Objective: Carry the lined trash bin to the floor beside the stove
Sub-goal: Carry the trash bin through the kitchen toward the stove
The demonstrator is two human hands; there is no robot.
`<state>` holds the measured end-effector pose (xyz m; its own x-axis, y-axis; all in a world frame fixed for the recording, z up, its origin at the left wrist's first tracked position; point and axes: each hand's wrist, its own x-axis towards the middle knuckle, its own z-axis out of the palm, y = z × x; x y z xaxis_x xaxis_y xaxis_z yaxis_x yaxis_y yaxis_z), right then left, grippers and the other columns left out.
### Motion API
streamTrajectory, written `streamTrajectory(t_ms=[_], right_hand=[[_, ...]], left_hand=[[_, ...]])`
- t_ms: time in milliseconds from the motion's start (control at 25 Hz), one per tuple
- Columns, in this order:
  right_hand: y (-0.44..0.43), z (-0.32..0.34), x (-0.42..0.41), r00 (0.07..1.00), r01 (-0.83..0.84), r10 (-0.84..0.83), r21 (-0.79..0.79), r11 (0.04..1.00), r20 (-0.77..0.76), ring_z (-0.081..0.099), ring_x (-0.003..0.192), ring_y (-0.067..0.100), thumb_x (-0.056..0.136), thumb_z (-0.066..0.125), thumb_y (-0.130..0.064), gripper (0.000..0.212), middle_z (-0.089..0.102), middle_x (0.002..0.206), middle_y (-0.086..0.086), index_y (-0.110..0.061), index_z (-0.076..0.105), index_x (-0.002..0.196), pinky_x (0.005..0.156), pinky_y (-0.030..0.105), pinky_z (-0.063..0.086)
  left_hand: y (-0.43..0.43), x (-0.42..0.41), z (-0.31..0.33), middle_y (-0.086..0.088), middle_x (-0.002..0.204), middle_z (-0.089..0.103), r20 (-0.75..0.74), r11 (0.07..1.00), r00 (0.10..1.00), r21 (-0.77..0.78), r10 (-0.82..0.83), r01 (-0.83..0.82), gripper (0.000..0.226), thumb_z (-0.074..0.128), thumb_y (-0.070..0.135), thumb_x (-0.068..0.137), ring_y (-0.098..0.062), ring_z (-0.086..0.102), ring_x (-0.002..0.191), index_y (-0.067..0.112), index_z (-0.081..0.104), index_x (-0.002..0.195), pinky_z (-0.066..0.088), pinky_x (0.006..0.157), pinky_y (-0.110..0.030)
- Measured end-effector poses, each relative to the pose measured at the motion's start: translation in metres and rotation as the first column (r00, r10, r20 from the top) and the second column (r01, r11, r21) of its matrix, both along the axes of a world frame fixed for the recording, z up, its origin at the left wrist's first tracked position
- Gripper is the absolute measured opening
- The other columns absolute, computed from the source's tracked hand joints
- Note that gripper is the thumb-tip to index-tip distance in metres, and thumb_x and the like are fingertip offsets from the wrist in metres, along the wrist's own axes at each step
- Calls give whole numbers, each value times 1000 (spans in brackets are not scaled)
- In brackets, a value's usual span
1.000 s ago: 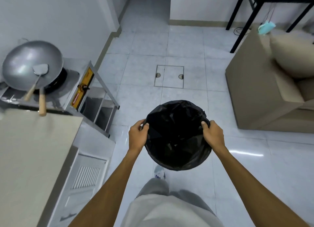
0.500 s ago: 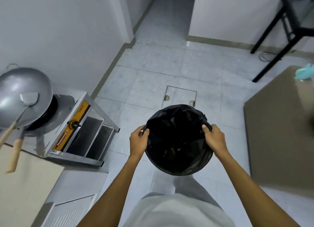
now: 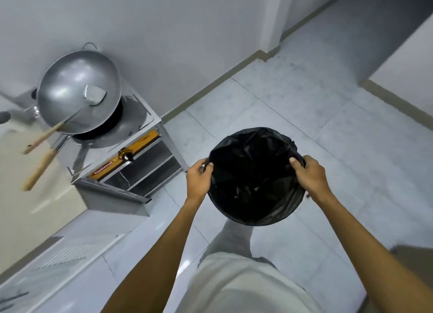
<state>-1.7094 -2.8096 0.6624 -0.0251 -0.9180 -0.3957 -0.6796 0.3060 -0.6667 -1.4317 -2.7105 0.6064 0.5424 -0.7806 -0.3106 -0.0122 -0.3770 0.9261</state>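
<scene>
- Head view: the left hand (image 3: 198,179) and right hand (image 3: 309,175) each clamp opposite sides of the trash bin (image 3: 255,177) at its rim, held above the floor (image 3: 293,106), with the stove (image 3: 131,158) at its nine o'clock.
- The black liner (image 3: 248,148) could slip from the rim if thumbs shift.
- Swinging left risks clipping the stove's corner or the wok (image 3: 77,97) handle.

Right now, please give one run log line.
phase: carrying | bin: held at rim | left hand | right hand | stove: left
</scene>
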Motion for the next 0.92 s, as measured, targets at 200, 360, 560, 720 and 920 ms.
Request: streamTrajectory(t_ms=[200,360,560,720,920], right_hand=[[-134,-22,62,982,-188,188,17,982,-9,59,86,31,97,54,-40,35,64,92,12,-6,59,97,71,36,42],[-223,-30,109,954,-300,301,28,953,-10,59,87,31,97,55,-40,34,65,91,11,-6,60,97,72,37,44],[-318,-61,174,884,-464,467,94,881,-6,60,86,30,98,53,-40,33,65,90,9,-8,59,95,72,38,46],[-379,-108,217,792,-601,610,160,783,-10,59,87,30,100,51,-39,31,63,92,8,-8,56,97,72,35,40],[-433,-213,251,692,-702,720,178,690,-61,56,82,28,100,51,-37,32,61,91,10,-5,54,99,71,35,42]], left_hand=[[-85,41,-21,-3,104,76,14,987,988,49,153,-154,24,61,18,96,-16,71,98,9,72,115,57,93,-35],[-133,60,-22,1,105,76,40,965,968,81,247,-250,26,61,19,97,-13,71,100,12,72,118,57,90,-26],[-186,76,-40,2,106,75,106,897,908,146,405,-417,29,58,24,99,-9,69,99,13,70,123,57,90,-27],[-229,83,-66,-1,113,73,140,801,830,216,540,-558,32,56,23,100,-14,67,100,9,68,125,54,91,-19],[-273,87,-157,13,104,72,169,655,701,259,693,-710,28,56,26,100,1,66,97,16,70,122,52,88,-12]])
